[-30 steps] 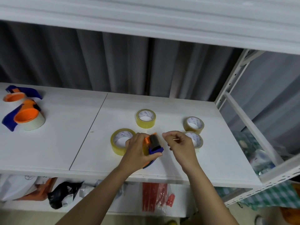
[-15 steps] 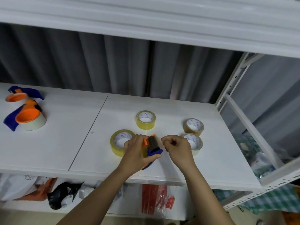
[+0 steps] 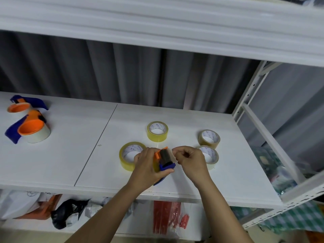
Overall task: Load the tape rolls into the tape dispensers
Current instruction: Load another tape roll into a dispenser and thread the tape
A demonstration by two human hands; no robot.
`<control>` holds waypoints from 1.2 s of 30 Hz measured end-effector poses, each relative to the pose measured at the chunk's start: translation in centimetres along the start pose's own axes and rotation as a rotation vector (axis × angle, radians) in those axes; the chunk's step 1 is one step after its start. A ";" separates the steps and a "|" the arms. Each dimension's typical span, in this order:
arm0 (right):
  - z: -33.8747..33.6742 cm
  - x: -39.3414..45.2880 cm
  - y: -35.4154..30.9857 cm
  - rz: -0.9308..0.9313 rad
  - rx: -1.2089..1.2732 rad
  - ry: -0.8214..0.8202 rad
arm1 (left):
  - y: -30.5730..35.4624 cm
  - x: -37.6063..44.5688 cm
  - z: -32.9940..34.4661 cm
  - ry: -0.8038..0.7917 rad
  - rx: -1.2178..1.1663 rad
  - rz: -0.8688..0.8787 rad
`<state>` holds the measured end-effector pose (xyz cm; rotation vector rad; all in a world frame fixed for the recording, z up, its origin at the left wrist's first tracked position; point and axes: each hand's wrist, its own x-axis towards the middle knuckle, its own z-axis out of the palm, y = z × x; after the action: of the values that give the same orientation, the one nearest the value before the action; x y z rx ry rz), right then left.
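White shelf point(image 3: 70, 155), dispenser point(image 3: 164, 160) in left-hand fingers point(image 3: 168, 171)

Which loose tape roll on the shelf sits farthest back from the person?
The yellow roll standing alone behind the hands; the other three lie nearer, one yellow at left, two brownish at right.

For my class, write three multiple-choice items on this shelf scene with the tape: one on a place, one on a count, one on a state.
1. Where do the two loaded dispensers lie?
A far left of the shelf
B far right
C upper shelf

2. How many loose tape rolls lie on the shelf?
A two
B four
C six

3. What does the left hand do?
A rests flat
B grips a dispenser
C lifts a roll

Answers: 1 A, both lie at the left end. 2 B, two yellow, two brownish. 3 B, its fingers wrap the orange-and-blue dispenser.
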<state>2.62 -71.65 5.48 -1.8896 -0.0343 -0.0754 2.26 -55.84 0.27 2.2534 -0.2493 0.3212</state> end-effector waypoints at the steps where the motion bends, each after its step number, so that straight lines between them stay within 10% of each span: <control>1: 0.0 -0.1 0.0 0.000 -0.001 0.004 | 0.0 0.0 0.0 0.000 0.002 0.001; 36: 0.3 1.0 -1.2 0.077 -0.039 -0.056 | -0.4 0.3 0.0 -0.001 -0.037 -0.035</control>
<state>3.52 -71.01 6.59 -1.9299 0.0019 0.0292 2.66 -55.62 0.03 2.2191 -0.2143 0.2947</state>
